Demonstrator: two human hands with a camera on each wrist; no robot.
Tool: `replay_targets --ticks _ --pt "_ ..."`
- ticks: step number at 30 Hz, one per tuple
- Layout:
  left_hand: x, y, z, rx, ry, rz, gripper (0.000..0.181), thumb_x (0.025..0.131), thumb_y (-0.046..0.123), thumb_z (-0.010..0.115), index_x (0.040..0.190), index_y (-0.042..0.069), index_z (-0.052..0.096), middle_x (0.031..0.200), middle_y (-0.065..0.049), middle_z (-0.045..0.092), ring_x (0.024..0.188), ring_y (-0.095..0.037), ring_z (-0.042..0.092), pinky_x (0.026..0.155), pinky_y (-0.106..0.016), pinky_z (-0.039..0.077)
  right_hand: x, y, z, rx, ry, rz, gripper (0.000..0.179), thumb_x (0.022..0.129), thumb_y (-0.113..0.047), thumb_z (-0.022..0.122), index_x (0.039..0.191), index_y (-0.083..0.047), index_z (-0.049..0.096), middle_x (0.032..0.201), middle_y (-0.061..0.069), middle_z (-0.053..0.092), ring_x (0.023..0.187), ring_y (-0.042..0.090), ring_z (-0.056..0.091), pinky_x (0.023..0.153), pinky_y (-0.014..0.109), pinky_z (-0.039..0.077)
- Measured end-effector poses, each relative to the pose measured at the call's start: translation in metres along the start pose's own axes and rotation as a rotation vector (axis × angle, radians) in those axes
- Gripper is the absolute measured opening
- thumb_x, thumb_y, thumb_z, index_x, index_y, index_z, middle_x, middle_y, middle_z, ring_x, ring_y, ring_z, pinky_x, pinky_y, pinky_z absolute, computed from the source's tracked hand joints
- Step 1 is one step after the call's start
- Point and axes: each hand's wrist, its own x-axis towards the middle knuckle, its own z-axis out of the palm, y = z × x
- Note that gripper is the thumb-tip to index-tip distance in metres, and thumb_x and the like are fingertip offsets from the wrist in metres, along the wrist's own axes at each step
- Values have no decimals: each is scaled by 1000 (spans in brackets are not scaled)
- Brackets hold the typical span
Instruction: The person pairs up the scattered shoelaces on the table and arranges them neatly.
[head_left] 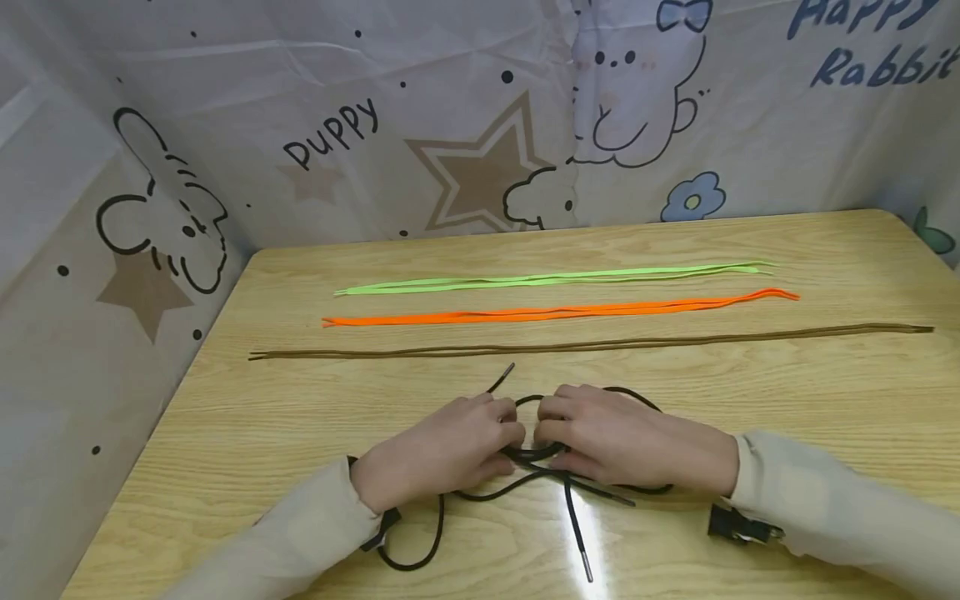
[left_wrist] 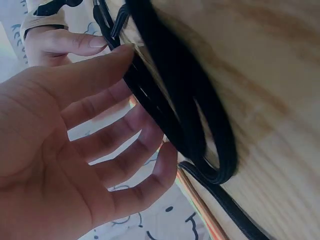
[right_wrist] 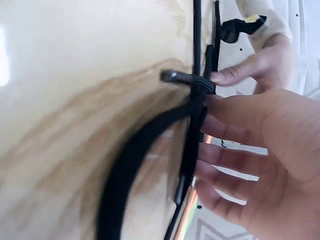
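Observation:
A black cord-like shoelace (head_left: pixel 577 529) lies in loops and crossings on the near middle of the table; whether it is one lace or more I cannot tell. My left hand (head_left: pixel 465 442) pinches one side of the bundled loops between thumb and fingers. Close opposite, my right hand (head_left: pixel 611 437) pinches the other side. Dark tips stick out beyond the left fingers and toward the near edge. In the left wrist view, the lace (left_wrist: pixel 220 120) hangs in a loop past the fingertips. A strand (right_wrist: pixel 117 180) curves away from the right fingertips in the right wrist view.
Beyond the hands, a green lace (head_left: pixel 645 271), an orange lace (head_left: pixel 420 318) and a brown lace (head_left: pixel 900 328) lie doubled in rows across the wooden table (head_left: pixel 262 467). Printed fabric (head_left: pixel 450 50) hangs behind and to the left. A black loop curves below the left wrist.

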Motion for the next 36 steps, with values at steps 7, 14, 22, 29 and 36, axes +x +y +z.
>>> replay_targets --ticks 7,14,22,29,36 --pt "-9 5 1 38 53 -34 12 87 24 73 94 18 66 117 -7 56 111 -30 51 85 -45 47 -21 0 -6 71 -44 31 9 89 -27 71 90 -21 64 84 -12 54 76 5 51 66 25 47" --pt "-12 4 1 17 38 -21 14 88 10 71 100 16 69 111 -5 62 103 -22 57 85 -36 50 -34 1 -5 202 -68 56 21 87 -18 71 77 -24 53 73 -17 44 66 0 41 60 22 40" --pt "-16 0 -7 -128 22 18 25 87 -1 68 109 11 69 96 0 69 85 -10 64 76 -24 52 -40 -2 -11 255 -88 116 20 84 -6 64 80 -21 50 70 -16 40 63 1 38 57 20 37" --pt "-31 -12 -14 -262 99 -45 19 94 5 61 112 8 68 102 -2 70 88 -7 64 76 -24 52 -54 8 -25 277 30 132 18 88 -1 61 101 -12 68 92 -7 62 81 2 50 66 23 47" --pt "-50 -36 -29 -429 115 -124 19 95 3 60 113 6 66 90 0 67 68 -2 54 62 -22 49 -77 28 -38 266 151 145 15 91 -7 66 100 -18 71 89 -14 61 77 -2 47 59 19 43"
